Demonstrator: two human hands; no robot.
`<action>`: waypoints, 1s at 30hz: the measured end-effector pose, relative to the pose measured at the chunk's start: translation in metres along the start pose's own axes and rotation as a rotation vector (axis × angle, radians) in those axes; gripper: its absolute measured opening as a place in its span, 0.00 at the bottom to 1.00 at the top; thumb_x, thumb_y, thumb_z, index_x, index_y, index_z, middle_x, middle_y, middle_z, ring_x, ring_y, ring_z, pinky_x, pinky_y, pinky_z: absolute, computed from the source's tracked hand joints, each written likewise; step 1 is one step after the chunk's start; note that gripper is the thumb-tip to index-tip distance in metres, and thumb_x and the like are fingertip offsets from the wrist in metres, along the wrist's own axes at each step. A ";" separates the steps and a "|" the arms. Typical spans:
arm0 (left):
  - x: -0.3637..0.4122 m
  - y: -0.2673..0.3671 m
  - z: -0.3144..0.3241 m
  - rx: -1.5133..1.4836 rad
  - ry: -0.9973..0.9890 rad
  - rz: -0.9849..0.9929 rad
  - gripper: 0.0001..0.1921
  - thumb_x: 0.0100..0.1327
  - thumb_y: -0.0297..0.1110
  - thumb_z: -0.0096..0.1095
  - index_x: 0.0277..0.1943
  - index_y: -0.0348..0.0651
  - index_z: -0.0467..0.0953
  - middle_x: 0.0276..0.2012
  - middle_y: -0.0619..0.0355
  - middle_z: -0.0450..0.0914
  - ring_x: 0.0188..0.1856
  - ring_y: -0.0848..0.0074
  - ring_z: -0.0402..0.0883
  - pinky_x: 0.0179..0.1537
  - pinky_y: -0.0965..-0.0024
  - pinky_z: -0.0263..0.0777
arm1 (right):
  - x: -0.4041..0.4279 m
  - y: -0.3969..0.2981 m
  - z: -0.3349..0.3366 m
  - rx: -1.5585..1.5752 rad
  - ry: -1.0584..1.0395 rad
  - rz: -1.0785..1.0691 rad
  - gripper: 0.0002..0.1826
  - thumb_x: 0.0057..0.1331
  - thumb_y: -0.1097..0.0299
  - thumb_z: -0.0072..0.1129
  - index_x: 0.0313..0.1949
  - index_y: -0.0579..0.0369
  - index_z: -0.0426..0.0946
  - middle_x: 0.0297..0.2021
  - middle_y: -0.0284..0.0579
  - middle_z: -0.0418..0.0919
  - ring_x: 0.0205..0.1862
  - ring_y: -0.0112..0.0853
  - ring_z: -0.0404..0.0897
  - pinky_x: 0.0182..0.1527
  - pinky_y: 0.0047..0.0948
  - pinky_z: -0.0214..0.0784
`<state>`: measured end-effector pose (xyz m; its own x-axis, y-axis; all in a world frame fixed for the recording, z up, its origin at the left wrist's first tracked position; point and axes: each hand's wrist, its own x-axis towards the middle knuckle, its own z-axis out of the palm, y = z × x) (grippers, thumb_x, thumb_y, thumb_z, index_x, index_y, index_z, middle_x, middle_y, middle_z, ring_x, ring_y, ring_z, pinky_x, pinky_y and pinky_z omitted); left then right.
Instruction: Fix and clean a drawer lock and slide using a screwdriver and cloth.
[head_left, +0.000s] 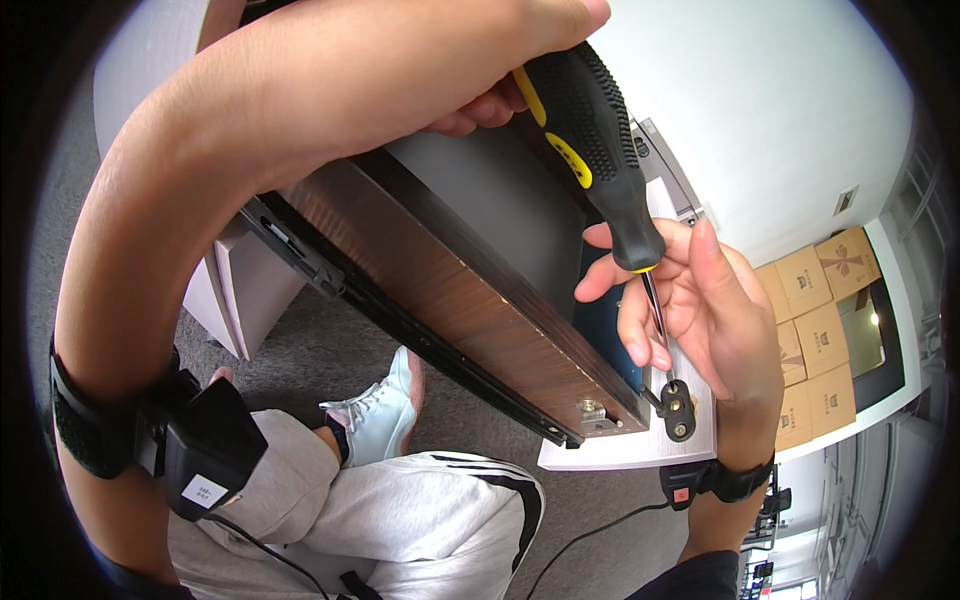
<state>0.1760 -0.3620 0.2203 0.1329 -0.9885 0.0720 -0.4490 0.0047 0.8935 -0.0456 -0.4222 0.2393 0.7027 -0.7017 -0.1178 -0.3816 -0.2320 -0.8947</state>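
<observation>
My left hand (536, 30), partly cut off at the top edge, grips the black and yellow handle of a screwdriver (611, 150). The tool slants down, and its tip meets the upper screw of a small black lock fitting (679, 411). Several screws show in that fitting, which lies on a light wood-grain panel (600, 456). Around the screwdriver's metal shaft, my right hand (705, 315) is spread with fingers apart; whether a fingertip touches the shaft is hard to tell. A dark brown wooden drawer side (450, 292) runs down to the panel.
A black metal drawer slide (405, 337) runs along the drawer side, with a metal bracket (595, 416) near its end. Stacked cardboard boxes (817, 341) stand at the right. Cables (592, 517) hang from the wrist devices. My shoe (379, 412) rests on dark carpet.
</observation>
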 end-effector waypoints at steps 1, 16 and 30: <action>-0.006 -0.003 0.000 0.047 0.083 0.159 0.35 0.72 0.59 0.28 0.47 0.33 0.77 0.31 0.51 0.79 0.33 0.73 0.79 0.38 0.76 0.72 | 0.000 -0.002 0.002 0.004 -0.005 -0.004 0.32 0.75 0.51 0.29 0.56 0.74 0.61 0.39 0.62 0.75 0.21 0.24 0.74 0.20 0.14 0.63; -0.008 0.003 -0.006 -0.030 -0.041 0.193 0.34 0.71 0.58 0.30 0.49 0.33 0.76 0.36 0.49 0.81 0.38 0.69 0.81 0.46 0.72 0.70 | -0.004 -0.001 0.004 -0.023 0.088 -0.061 0.20 0.69 0.65 0.52 0.54 0.69 0.67 0.36 0.51 0.78 0.22 0.20 0.73 0.20 0.15 0.63; -0.002 0.004 -0.008 0.017 -0.109 0.146 0.32 0.72 0.56 0.29 0.54 0.29 0.66 0.34 0.54 0.74 0.37 0.72 0.75 0.43 0.75 0.67 | -0.002 -0.005 0.013 -0.304 0.095 -0.046 0.16 0.70 0.68 0.51 0.51 0.69 0.68 0.28 0.40 0.73 0.23 0.21 0.74 0.23 0.14 0.64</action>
<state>0.1812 -0.3589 0.2278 -0.0305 -0.9880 0.1512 -0.4712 0.1476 0.8696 -0.0375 -0.4111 0.2381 0.6691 -0.7427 -0.0267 -0.5231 -0.4451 -0.7268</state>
